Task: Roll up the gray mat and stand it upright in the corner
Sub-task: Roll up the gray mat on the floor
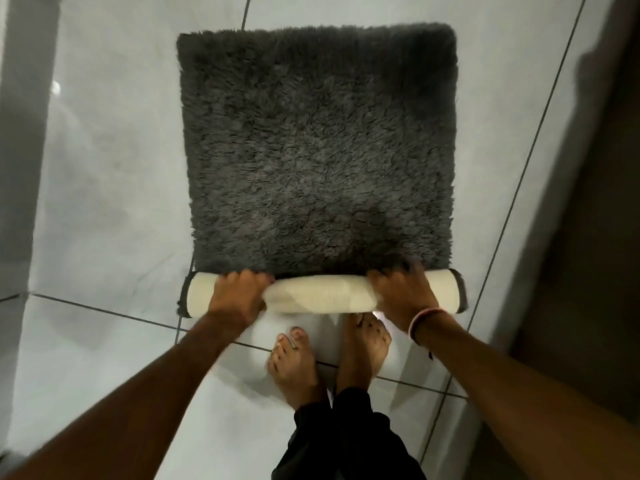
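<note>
A shaggy dark gray mat (pixel 317 147) lies flat on the tiled floor ahead of me. Its near edge is curled into a short roll (pixel 320 295) that shows the cream underside. My left hand (pixel 239 292) grips the roll near its left end. My right hand (pixel 403 292) grips it near the right end, with a pink band on the wrist. Both sets of fingers press into the gray pile on the far side of the roll.
My bare feet (pixel 362 344) stand on the pale floor tiles (pixel 104 168) just behind the roll. A pale wall base (pixel 20 133) runs along the left. A dark wall or door (pixel 588 202) rises on the right.
</note>
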{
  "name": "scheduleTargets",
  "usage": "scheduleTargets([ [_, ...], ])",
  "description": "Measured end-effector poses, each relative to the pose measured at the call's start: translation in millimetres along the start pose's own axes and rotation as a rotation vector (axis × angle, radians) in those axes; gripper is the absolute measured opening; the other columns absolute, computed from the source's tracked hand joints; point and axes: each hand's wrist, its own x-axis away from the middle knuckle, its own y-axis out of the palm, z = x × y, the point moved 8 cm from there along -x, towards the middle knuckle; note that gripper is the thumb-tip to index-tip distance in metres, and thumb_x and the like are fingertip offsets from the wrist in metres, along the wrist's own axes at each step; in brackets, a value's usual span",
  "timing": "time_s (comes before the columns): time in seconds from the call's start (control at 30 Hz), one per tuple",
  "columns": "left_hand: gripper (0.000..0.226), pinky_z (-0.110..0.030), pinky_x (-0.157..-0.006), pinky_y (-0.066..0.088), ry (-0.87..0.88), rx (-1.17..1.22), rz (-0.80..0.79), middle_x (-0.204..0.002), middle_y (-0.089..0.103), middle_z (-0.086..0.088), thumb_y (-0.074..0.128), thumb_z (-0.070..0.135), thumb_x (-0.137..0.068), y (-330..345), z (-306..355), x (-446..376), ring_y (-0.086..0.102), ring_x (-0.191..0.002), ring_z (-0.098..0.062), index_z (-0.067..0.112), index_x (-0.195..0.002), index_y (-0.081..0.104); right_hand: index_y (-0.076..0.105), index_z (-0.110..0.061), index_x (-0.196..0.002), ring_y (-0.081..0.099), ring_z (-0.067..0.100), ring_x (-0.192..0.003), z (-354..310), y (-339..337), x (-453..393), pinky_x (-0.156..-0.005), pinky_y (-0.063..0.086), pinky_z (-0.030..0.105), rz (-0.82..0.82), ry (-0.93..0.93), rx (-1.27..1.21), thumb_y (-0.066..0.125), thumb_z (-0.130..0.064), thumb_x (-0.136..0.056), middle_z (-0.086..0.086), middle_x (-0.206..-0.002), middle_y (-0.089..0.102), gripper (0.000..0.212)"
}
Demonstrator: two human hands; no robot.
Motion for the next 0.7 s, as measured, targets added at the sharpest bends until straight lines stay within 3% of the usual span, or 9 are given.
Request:
scheduleTargets([
  [0.07,0.066,-0.047,-0.113,0.034,-0.025,0.007,0.077,-0.148,0.046,-0.014,0.064,0.035,-0.093,-23,-7,-7,0.047,-0.134,-0.034,0.028,-0.151,0.035,0.040,-0.019,-0.146,0.051,0.034,-0.129,16,-28,-5,-0.117,0.028,0.054,0.145,0.060,0.021,0.068,-0.035,-0.089,0.012,-0.136,0.059,0.066],
  [0.17,0.069,-0.055,-0.115,0.033,0.022,0.039,0.431,-0.156,0.033,-0.021,0.060,0.021,-0.095,-63,-6,-6,0.038,-0.138,-0.040,0.020,-0.155,0.026,0.042,-0.013,-0.147,0.048,0.035,-0.132,27,-60,-3,-0.118,0.029,0.053,0.383,0.007,-0.006,0.047,-0.025,-0.099,0.015,-0.142,0.055,0.049],
  [0.2,0.067,-0.054,-0.117,0.031,0.076,0.043,0.458,-0.158,0.031,-0.022,0.054,0.025,-0.098,-65,-1,-6,0.035,-0.141,-0.040,0.018,-0.156,0.024,0.043,-0.011,-0.146,0.047,0.035,-0.134,27,-63,-4,-0.118,0.030,0.053,0.398,-0.036,-0.005,0.044,-0.031,-0.100,0.016,-0.145,0.053,0.050],
  [0.3,0.093,-0.053,-0.125,0.014,0.123,-0.079,0.299,-0.165,0.012,-0.022,0.047,0.062,-0.093,-45,14,-20,0.013,-0.153,-0.036,0.013,-0.158,0.002,0.028,-0.004,-0.153,0.035,0.038,-0.145,25,-51,-14,-0.120,0.026,0.058,0.250,-0.081,0.089,0.051,-0.062,-0.091,0.023,-0.156,0.037,0.088],
  [0.37,0.109,-0.056,-0.125,0.013,0.061,-0.174,0.282,-0.164,0.011,-0.024,0.063,0.060,-0.085,-37,18,-29,0.012,-0.153,-0.038,0.010,-0.157,-0.003,0.017,-0.003,-0.155,0.027,0.040,-0.148,23,-38,-23,-0.122,0.022,0.059,0.157,-0.042,0.157,0.067,-0.056,-0.084,0.025,-0.159,0.029,0.102],
  [0.5,0.094,-0.057,-0.119,0.029,-0.015,-0.185,0.407,-0.146,0.037,-0.023,0.077,0.015,-0.079,-35,27,-27,0.038,-0.136,-0.039,0.007,-0.152,0.017,0.037,-0.004,-0.143,0.046,0.041,-0.130,11,-40,-29,-0.114,0.034,0.060,0.297,0.093,0.075,0.076,-0.010,-0.077,0.022,-0.141,0.049,0.077],
  [0.6,0.080,-0.059,-0.113,0.038,-0.002,-0.139,0.495,-0.135,0.051,-0.025,0.075,0.002,-0.076,-23,33,-15,0.050,-0.126,-0.041,0.004,-0.146,0.036,0.043,-0.006,-0.137,0.052,0.039,-0.119,4,-36,-20,-0.111,0.037,0.058,0.376,0.117,0.036,0.074,-0.004,-0.074,0.019,-0.131,0.055,0.070],
  [0.7,0.076,-0.060,-0.110,0.042,0.027,-0.030,0.497,-0.129,0.058,-0.025,0.077,-0.001,-0.072,-4,35,1,0.056,-0.121,-0.042,0.005,-0.141,0.046,0.045,-0.008,-0.137,0.054,0.039,-0.119,-1,-19,-4,-0.111,0.038,0.059,0.335,0.078,0.020,0.074,-0.012,-0.080,0.019,-0.129,0.057,0.063],
])
